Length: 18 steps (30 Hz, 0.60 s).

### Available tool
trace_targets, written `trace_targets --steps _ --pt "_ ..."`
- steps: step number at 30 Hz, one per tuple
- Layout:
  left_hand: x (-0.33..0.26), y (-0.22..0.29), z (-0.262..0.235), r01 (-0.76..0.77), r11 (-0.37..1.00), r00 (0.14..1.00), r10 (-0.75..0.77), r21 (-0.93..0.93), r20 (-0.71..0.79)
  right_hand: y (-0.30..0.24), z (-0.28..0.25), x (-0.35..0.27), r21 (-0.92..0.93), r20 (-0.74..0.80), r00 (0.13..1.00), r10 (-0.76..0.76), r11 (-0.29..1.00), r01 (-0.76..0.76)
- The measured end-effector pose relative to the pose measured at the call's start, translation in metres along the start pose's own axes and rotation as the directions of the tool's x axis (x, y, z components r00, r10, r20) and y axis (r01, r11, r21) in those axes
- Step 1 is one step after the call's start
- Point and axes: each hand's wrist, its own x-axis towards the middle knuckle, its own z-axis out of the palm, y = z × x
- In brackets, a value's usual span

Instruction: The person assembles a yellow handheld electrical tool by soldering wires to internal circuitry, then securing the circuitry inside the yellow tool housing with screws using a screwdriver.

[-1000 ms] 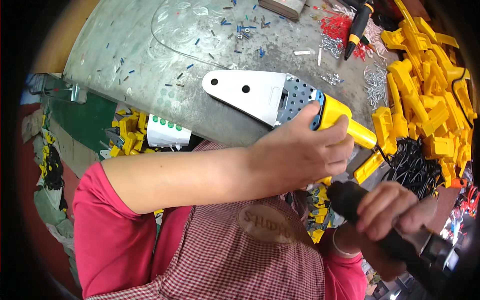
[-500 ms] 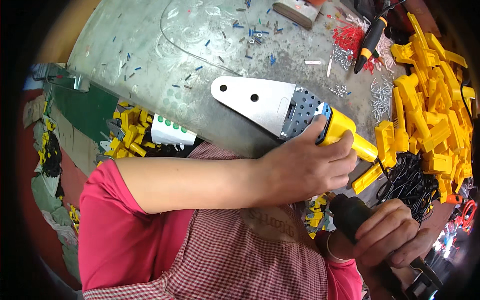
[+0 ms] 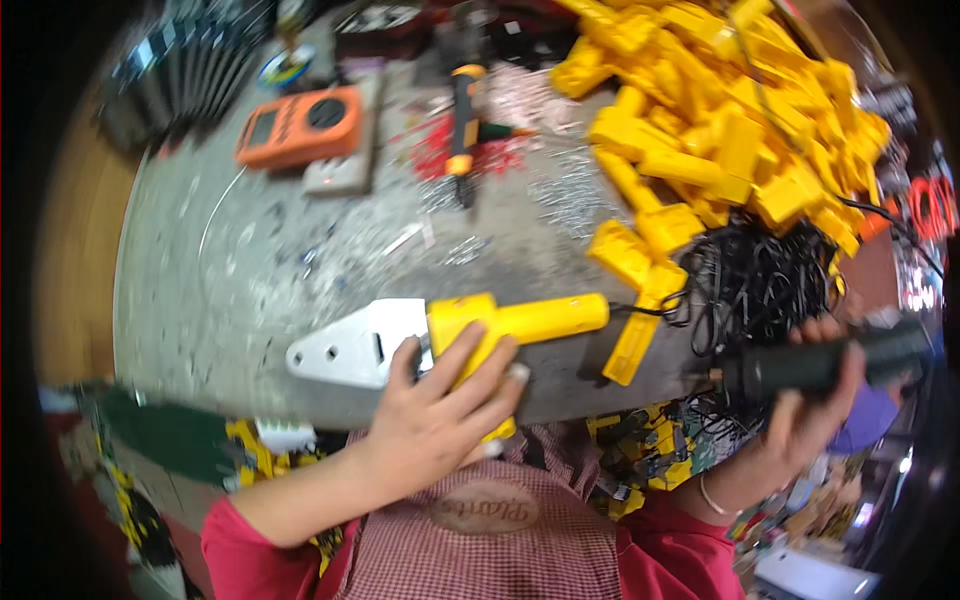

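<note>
A pipe-welding iron lies on the table's near edge, its pale metal plate [image 3: 350, 345] with round holes toward the left and its yellow handle [image 3: 555, 316] toward the right. My left hand [image 3: 435, 410] grips the yellow casing where it meets the plate, fingers over the top. Off to the right, beyond the table edge, my right hand [image 3: 805, 400] is wrapped round a dark, cylindrical electric screwdriver [image 3: 780, 370]. Its tip points left toward the iron but stays well apart from it. Motion blurs this hand and tool. A black cord leaves the handle's end.
Yellow plastic casings [image 3: 720, 130] pile up at the back right, with coiled black cords [image 3: 760, 280] before them. Loose screws [image 3: 575, 190], red sleeves [image 3: 430, 150] and an orange-black screwdriver [image 3: 464, 125] lie mid-table. An orange multimeter [image 3: 300, 128] rests on a power strip further left.
The view has swung to the right and farther over the table. The iron now shows its yellow casing instead of the perforated grey guard. My right hand has lifted the electric screwdriver, turning it nearly level.
</note>
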Motion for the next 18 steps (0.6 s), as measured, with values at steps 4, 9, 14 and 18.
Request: trace_targets --steps 4,9,14,18 --pt "0.019 -0.005 -0.017 0.007 0.985 0.997 -0.019 -0.171 -0.070 0.086 -0.058 0.020 -0.397 -0.214 0.959 -0.184 0.914 0.087" --pt "0.068 -0.018 -0.036 0.051 0.989 0.997 -0.057 -0.140 -0.044 0.094 -0.038 0.001 -0.904 -0.148 0.901 -0.409 0.425 0.044" --pt "0.172 -0.036 -0.019 -0.088 0.995 0.994 0.085 -0.043 -0.067 0.089 -0.014 0.000 -0.744 0.667 0.745 0.009 0.061 0.665" --pt "0.230 -0.047 0.032 -0.063 0.994 0.998 0.060 0.093 0.032 0.108 -0.017 0.011 -0.608 0.793 0.605 0.070 0.041 0.793"
